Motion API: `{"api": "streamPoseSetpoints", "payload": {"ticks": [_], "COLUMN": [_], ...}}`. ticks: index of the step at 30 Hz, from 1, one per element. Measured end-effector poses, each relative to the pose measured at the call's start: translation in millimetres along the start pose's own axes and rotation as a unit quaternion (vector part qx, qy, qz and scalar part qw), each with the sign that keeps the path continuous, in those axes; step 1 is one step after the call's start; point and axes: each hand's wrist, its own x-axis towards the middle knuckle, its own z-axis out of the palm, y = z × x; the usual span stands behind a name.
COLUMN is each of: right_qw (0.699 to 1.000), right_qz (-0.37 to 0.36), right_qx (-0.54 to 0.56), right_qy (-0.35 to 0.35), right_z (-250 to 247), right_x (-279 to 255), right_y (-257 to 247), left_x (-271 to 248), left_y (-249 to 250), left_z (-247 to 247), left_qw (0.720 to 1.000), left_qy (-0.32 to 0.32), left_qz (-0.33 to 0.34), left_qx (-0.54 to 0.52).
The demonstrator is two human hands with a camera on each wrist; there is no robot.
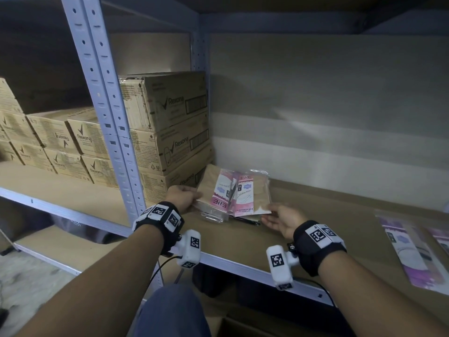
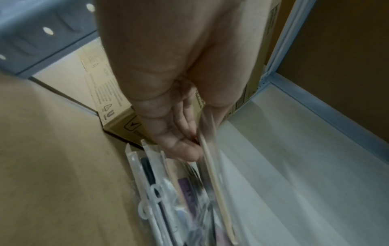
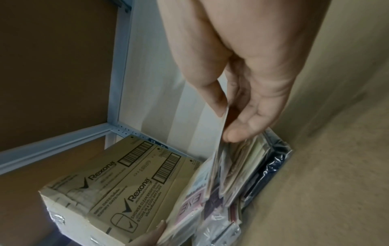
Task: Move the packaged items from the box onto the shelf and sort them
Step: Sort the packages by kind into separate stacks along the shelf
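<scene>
A stack of flat clear-wrapped packets (image 1: 233, 193) with pink labels lies on the brown shelf board (image 1: 315, 215), against the cartons. My left hand (image 1: 194, 199) grips the stack's left edge, and in the left wrist view the fingers (image 2: 189, 149) pinch the upper packets (image 2: 212, 179) from the side. My right hand (image 1: 268, 215) holds the near right corner of the top packet. In the right wrist view the thumb and fingers (image 3: 235, 133) pinch that packet's edge and lift it a little off the stack (image 3: 231, 179).
Stacked Rexona cartons (image 1: 175, 122) stand just left of the packets, behind the perforated steel upright (image 1: 104, 105). More flat packets with purple labels (image 1: 408, 249) lie at the shelf's right. A cardboard box (image 1: 243, 327) sits below the shelf's front rail (image 1: 243, 266).
</scene>
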Motion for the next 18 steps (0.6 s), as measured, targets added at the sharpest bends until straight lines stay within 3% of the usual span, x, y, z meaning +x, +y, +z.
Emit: {"api": "streamPoseSetpoints", "payload": {"ticks": [9, 18], "right_qw": [0.998, 0.993], "right_qz": [-0.048, -0.089], "right_qx": [0.05, 0.068], "right_qy": [-0.002, 0.041], "right_z": [-7.2, -53.7], "right_x": [-11.0, -27.5], "right_y": [-9.5, -19.6], "left_x": [-16.2, -30.3], "left_y": [13.6, 10.6], "left_z": [10.6, 43.9], "left_qw": [0.994, 0.989], "left_qy": [-0.044, -0.081], "left_qz": [0.011, 0.022], "left_qx": [-0.097, -0.125]}}
